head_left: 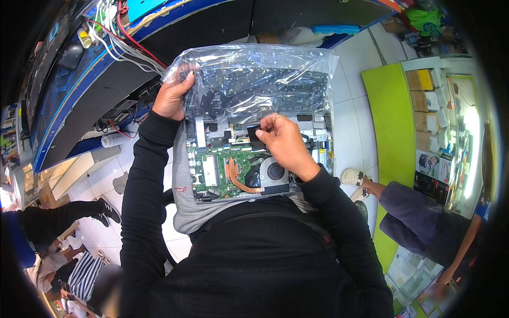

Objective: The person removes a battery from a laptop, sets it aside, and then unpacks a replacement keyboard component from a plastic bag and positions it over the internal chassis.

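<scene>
An opened laptop (pixel 207 169) lies on my lap over grey fabric (pixel 185 214), showing a green circuit board (pixel 197 167), copper heat pipe (pixel 233 177) and round fan (pixel 275 170). A black keyboard part (pixel 260 85) in clear plastic wrap is raised along its far side. My left hand (pixel 172 93) is closed on that wrapped part's left edge. My right hand (pixel 278 140) is over the laptop's middle, thumb and forefinger pinched on a thin black flap (pixel 253 137).
A blue-edged counter (pixel 95 82) with cables (pixel 114 47) curves along the left and top. A green panel (pixel 387 132) and shelves (pixel 427 116) stand right. Other people's legs (pixel 85 209) show left; another person (pixel 419 222) is at right. White tiles (pixel 350 132) cover the floor.
</scene>
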`<state>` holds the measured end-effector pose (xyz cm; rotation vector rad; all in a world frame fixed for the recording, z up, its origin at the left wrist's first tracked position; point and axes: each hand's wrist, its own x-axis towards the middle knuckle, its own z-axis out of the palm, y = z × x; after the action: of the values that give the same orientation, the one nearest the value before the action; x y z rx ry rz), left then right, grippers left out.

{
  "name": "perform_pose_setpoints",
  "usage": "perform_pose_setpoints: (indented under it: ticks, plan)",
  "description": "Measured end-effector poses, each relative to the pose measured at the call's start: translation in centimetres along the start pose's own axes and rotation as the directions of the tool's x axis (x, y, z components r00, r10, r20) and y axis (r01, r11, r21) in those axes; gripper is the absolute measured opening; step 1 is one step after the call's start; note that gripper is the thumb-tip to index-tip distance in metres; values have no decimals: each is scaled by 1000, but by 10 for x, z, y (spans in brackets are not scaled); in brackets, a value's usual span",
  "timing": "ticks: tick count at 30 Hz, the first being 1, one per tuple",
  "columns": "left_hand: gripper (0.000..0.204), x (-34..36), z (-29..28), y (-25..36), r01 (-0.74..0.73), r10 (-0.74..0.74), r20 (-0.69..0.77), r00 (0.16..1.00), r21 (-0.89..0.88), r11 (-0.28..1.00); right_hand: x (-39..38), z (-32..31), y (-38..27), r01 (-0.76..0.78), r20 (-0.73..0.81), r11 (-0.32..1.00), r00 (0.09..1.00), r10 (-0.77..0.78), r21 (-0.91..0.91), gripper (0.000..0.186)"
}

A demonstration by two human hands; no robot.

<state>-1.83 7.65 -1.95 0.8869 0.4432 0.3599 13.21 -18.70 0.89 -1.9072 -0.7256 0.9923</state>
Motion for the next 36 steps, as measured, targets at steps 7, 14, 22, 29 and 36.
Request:
perform_pose_setpoints:
  ticks: [7, 14, 22, 29, 36]
  plan:
    - [34, -16, 11, 14, -16, 16, 4, 1000, -95, 995, -16, -19, -3, 6, 136, 996, 990, -18, 91, 25]
    - [33, -75, 22, 29, -41, 34, -68, 997, -108, 993, -61, -94, -9, -36, 205, 967, 975, 90, -254, 22]
    - [21, -150, 46, 12, -21, 21, -185, 983, 1, 1000, -102, -137, 41, -125, -15, 860, 988, 152, 494, 34]
    - [27, -155, 50, 1, 65, -73, -93, 993, -84, 994, -107, -103, 42, -58, -48, 933, 996, 80, 356, 46]
    - [36, -154, 55, -10, 154, -169, -90, 981, -157, 976, -107, -111, 55, -174, -80, 963, 978, 193, 204, 50]
